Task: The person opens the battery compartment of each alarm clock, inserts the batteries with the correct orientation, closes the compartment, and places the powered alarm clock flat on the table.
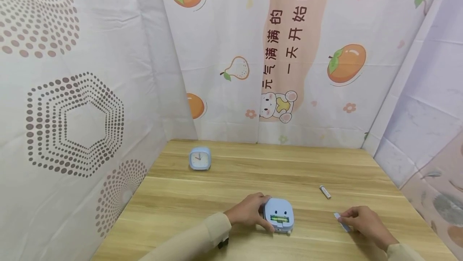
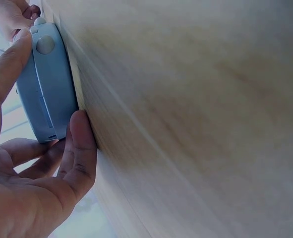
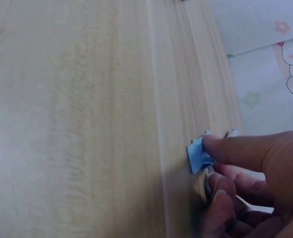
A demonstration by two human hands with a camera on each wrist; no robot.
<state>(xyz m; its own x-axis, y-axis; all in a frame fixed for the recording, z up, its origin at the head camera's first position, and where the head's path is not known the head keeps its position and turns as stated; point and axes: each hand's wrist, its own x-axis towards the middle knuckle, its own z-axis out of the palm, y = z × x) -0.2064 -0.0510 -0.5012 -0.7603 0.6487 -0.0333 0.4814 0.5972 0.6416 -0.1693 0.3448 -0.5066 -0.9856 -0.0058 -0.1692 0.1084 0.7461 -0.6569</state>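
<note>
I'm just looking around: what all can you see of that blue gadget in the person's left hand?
The blue gadget is pale blue, rounded-square and plastic-looking. It lies on the table with its uncovered battery slot facing up and a green battery inside. Two small dark spots sit beside the slot, and the left wrist view shows pale rounded stubs along one side. The left hand grips its edge between thumb and fingers. Its underside is hidden.
</note>
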